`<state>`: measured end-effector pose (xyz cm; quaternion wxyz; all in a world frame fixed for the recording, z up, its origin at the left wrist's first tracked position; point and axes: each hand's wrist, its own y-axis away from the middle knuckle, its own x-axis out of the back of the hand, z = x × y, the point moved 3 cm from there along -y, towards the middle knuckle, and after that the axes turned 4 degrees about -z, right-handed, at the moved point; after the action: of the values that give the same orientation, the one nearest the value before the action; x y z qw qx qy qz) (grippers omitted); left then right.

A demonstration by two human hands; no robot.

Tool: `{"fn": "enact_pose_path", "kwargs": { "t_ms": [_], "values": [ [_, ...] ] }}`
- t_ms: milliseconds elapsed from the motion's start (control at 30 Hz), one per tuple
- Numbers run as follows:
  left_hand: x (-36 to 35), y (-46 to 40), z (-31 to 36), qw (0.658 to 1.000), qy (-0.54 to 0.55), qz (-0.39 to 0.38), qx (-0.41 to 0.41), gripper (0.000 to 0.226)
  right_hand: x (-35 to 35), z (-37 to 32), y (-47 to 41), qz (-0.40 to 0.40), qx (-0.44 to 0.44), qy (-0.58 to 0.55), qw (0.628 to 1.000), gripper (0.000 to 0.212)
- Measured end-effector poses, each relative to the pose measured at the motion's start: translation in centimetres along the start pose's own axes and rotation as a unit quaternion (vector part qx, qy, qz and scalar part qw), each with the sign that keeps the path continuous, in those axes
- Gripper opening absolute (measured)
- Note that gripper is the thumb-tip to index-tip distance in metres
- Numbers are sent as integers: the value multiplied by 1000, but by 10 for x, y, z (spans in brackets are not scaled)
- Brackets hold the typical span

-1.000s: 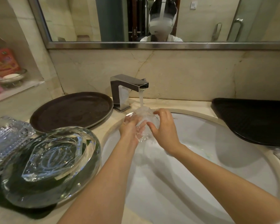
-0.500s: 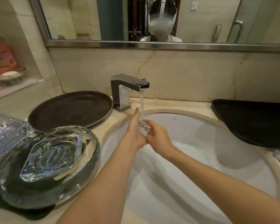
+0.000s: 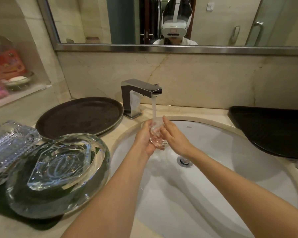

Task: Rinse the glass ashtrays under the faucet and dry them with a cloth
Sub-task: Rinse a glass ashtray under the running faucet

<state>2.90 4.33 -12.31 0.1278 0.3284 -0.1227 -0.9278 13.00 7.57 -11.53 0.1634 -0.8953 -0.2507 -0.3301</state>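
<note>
A small clear glass ashtray (image 3: 155, 136) is under the running water of the chrome faucet (image 3: 139, 93), above the white sink (image 3: 222, 170). My left hand (image 3: 143, 140) cups it from the left with fingers curled round its edge. My right hand (image 3: 174, 136) lies against its right side with straight fingers. Much of the glass is hidden between the palms. A large round glass ashtray (image 3: 58, 170) and a rectangular cut-glass ashtray (image 3: 9, 143) sit on the counter at the left, on a dark cloth (image 3: 26, 221).
A round brown tray (image 3: 79, 115) lies left of the faucet. A black tray (image 3: 273, 131) overhangs the sink's right rim. The drain (image 3: 184, 160) sits below my right wrist. A wall niche at far left holds a soap dish (image 3: 18, 79) and packets.
The ashtray was turned in the stream and has come lower, towards me. My right hand went from fingers bent over it to flat against its side.
</note>
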Motion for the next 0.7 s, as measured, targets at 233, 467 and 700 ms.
{"fn": "enact_pose_path", "kwargs": {
  "t_ms": [233, 467, 700],
  "values": [
    [1, 1, 2, 999, 38, 11, -4, 57, 4, 11, 0, -55, -135, -490, 860, 26],
    [8, -5, -6, 996, -8, 82, 47, 36, 16, 10, -3, 3, -93, -550, 830, 26],
    [13, -2, -10, 991, -56, 60, 109, 69, 18, 2, 1, 3, -59, -460, 886, 27]
  ]
}}
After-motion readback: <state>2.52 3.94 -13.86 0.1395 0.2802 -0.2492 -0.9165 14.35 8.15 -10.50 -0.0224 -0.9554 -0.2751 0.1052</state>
